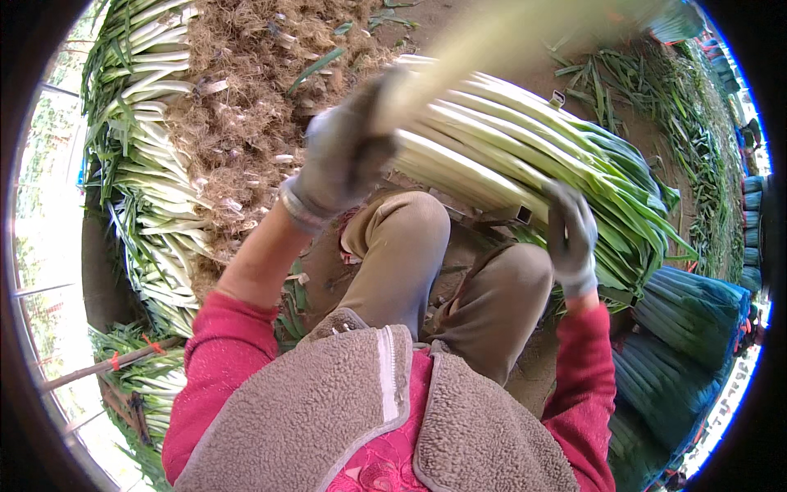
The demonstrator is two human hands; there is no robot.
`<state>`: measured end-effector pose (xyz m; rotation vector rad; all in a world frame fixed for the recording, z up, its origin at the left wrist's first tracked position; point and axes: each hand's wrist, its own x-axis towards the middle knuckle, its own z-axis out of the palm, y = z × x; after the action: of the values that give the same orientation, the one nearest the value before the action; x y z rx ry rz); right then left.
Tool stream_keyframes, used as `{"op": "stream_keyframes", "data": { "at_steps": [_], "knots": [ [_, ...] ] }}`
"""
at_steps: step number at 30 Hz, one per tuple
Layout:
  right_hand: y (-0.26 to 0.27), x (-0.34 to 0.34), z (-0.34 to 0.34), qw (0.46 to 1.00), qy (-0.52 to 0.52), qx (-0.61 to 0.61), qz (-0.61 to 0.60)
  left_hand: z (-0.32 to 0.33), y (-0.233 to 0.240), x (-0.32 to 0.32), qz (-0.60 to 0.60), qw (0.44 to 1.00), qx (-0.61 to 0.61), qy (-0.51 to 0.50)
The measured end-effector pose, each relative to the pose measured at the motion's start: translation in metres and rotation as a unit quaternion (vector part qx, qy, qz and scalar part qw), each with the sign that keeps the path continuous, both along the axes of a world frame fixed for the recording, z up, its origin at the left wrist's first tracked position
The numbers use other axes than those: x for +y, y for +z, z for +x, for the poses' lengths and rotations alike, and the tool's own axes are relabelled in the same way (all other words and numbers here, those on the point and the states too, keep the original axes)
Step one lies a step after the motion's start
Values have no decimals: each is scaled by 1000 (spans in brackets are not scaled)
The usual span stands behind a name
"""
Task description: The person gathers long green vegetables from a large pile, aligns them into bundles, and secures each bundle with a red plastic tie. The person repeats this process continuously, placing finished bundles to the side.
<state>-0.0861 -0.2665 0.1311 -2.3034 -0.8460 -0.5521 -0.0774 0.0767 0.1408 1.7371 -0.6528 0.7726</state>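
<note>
My left hand (pixel 353 144), in a grey work glove, grips the pale end of a leek (pixel 455 61). That leek is blurred and slants up to the top right, close to the camera. In front of my knees lies a thick pile of trimmed leeks (pixel 492 135), white ends to the left and green leaves to the right. The pile sits in a low metal frame (pixel 522 214) of square tube. My right hand (pixel 569 230), also gloved, rests against the near side of the pile with its fingers extended, holding nothing visible.
A long heap of leeks with roots (pixel 154 123) lies on the left, beside cut root ends (pixel 246 123) on the ground. Leaf scraps (pixel 695 141) are strewn at the right. Blue-wrapped leek bundles (pixel 676 344) stand at my lower right. A wooden pole (pixel 110 367) juts in at lower left.
</note>
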Motion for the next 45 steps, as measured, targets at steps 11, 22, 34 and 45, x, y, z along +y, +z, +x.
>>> {"op": "stream_keyframes", "data": {
  "at_steps": [11,22,34,45],
  "knots": [
    [-44,-38,2,965,-120,-45,-230,77,-133,-42,319,947,44,8],
    [-48,-7,32,978,-98,-25,-184,95,-117,2,249,958,-38,135],
    [-46,-19,38,979,-117,10,-169,159,-187,44,345,904,203,149],
    [-104,-116,33,915,-396,-20,-79,152,-198,49,410,854,247,203]
  ]
}}
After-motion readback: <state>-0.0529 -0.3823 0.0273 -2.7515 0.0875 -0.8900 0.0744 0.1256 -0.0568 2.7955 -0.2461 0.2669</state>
